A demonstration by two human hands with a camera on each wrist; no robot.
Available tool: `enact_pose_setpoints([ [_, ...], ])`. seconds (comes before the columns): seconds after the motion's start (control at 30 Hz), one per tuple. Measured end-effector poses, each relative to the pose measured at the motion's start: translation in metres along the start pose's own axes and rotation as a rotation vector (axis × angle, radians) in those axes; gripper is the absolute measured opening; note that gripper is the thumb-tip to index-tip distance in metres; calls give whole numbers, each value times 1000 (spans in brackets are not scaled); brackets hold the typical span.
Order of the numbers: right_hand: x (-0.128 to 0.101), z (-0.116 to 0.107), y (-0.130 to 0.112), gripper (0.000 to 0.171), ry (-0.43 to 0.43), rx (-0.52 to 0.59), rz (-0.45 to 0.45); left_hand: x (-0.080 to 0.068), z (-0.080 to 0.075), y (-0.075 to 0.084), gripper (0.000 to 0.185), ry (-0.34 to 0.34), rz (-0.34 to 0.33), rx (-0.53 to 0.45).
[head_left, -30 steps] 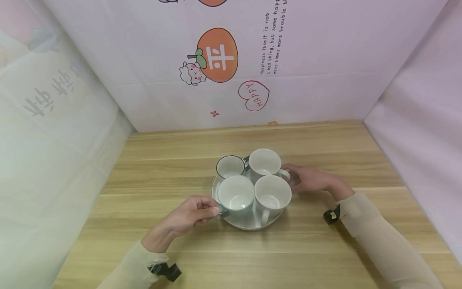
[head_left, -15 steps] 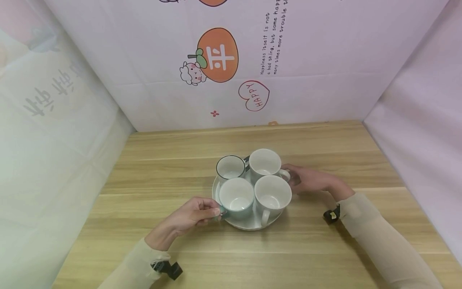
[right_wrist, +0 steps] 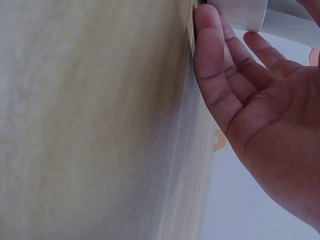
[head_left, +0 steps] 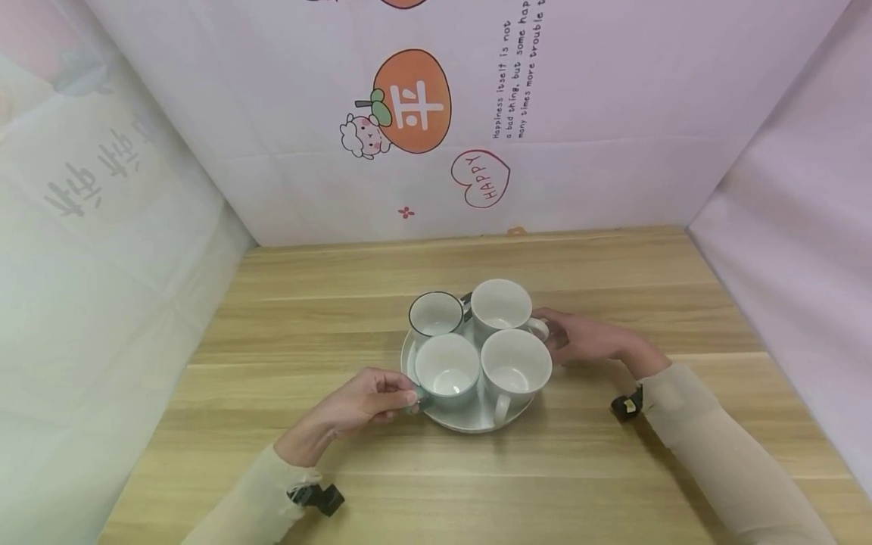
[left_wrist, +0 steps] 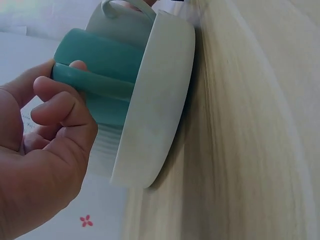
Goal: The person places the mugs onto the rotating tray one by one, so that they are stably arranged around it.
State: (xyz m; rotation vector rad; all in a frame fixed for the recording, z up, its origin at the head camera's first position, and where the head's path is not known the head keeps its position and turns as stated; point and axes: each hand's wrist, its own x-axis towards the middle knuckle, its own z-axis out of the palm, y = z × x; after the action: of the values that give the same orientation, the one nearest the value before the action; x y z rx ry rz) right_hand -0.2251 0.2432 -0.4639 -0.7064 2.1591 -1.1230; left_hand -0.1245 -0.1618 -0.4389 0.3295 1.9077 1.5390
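- The left hand (head_left: pixel 361 405) pinches the handle of the teal cup (head_left: pixel 446 372), with thumb and curled fingers (left_wrist: pixel 60 107) closed around it; the left wrist view shows this grip clearly.
- The teal cup stands upright on the round white plate (head_left: pixel 470 420), at the side of the plate closest to the left hand, and seems to rest on it.
- The right hand (head_left: pixel 589 338) lies at the opposite side of the plate, with its fingers nearly straight and relaxed; the fingertips (right_wrist: pixel 207 30) touch the worktop (head_left: pixel 306 318) and a white piece of crockery, but they hold nothing.
- Between the two hands stand three more cups: a white cup (head_left: pixel 515 372) just beside the teal one, a second white cup (head_left: pixel 502 306) next to the right hand, and a dark-rimmed cup (head_left: pixel 436 314) behind the teal one.
- I judge that the step in hand is the handling of the teal cup by its handle while the right hand steadies the plate.
- The next move probably calls for a straight and careful lift, because the cups stand very close together and could knock.
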Motion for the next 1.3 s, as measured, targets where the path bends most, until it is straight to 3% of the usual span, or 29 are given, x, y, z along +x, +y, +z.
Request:
enact_pose_setpoints([
  [0.17,-1,0,-1,74,2,-3,-7,-4,-2,1,32,68,14,113],
  [0.33,-1,1,-3,74,6,0,-3,-7,-2,3,34,112,96,175],
  [0.67,-1,1,-3,74,17,-23,-9,-11,-5,12,25,93,188,284],
  [1.3,-2,0,-2,70,14,-42,-42,0,-29,13,21,49,265,424],
])
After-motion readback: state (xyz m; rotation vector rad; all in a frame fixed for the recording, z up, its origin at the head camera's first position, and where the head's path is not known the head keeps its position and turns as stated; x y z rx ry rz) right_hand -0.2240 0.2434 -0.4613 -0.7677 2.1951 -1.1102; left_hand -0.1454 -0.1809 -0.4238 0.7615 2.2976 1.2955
